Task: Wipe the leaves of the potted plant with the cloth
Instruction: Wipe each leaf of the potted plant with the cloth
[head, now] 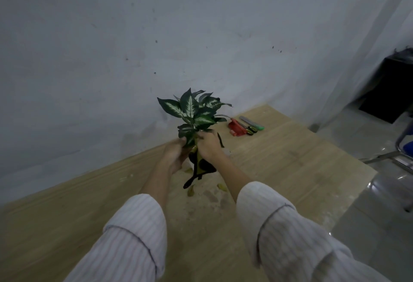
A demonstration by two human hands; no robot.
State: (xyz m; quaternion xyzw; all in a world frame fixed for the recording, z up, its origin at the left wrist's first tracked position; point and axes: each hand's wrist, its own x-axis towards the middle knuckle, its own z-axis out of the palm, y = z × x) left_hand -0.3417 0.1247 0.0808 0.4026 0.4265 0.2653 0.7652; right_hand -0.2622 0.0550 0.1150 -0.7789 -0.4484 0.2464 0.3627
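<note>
The head view shows the potted plant [195, 111] in the middle, standing at the far side of a wooden table [279, 158], close to the wall. Its leaves are dark green with white marks in the centre, and they rise above both hands. The pot itself is almost hidden behind the hands, so its shape is hard to tell.

The left hand [175, 155] is at the left side of the lower leaves, with the fingers curled around a leaf near the stem. The right hand [209, 146] is at the right side, just beside the left one, and its fingers close on the cloth [202, 166]. The cloth is dark with a yellowish part, it hangs down from the right hand in front of the pot, and its lower end reaches the table top. Both forearms come from rolled-up sleeves [134, 232] of a light striped shirt.

On the table, under the hands, lie some fallen yellowish leaves [190, 190]. Further right on the table, well apart from the plant, lie a red tool [237, 127] and a grey and green tool [251, 123], side by side.

Behind the table is a pale, stained wall [134, 46]. At the right are a grey tiled floor [368, 214], a black box [391, 85] and part of a metal chair [400, 154].
</note>
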